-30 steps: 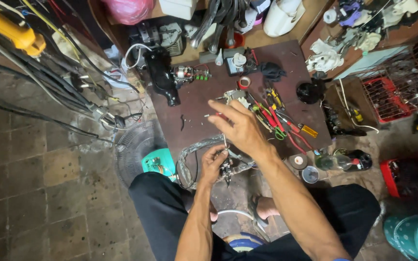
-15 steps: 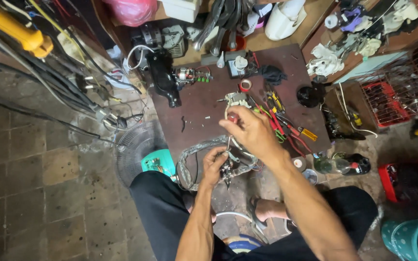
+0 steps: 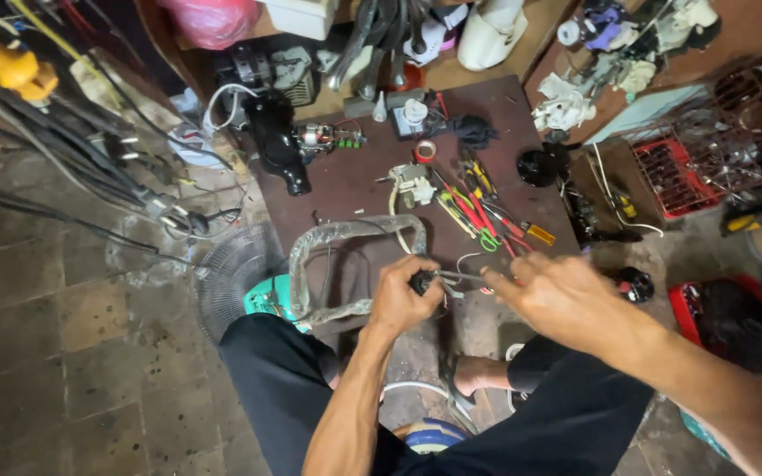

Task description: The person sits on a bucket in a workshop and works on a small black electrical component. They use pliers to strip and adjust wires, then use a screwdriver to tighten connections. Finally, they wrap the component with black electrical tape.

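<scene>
My left hand (image 3: 406,297) is closed around a small dark part (image 3: 422,282) with thin wires coming out of it, held over my lap. My right hand (image 3: 562,298) sits just to its right, fingertips pinching the wires (image 3: 465,278) that run from that part. A grey plastic-wrapped frame (image 3: 337,256) lies just left of my left hand, at the near edge of the brown board (image 3: 354,181). A small white part (image 3: 414,183) with a cord rests on the board beyond my hands.
Coloured pliers and screwdrivers (image 3: 474,211) lie on the board, with a black motor (image 3: 280,150) and red tape roll (image 3: 425,152) behind. A fan grille (image 3: 227,282) leans at left. Cables (image 3: 90,150) cross the tiled floor. Red crates (image 3: 676,172) stand at right.
My right hand has come down from above the board, where it held up the white part, to the wires beside my left hand. The white part now lies on the board.
</scene>
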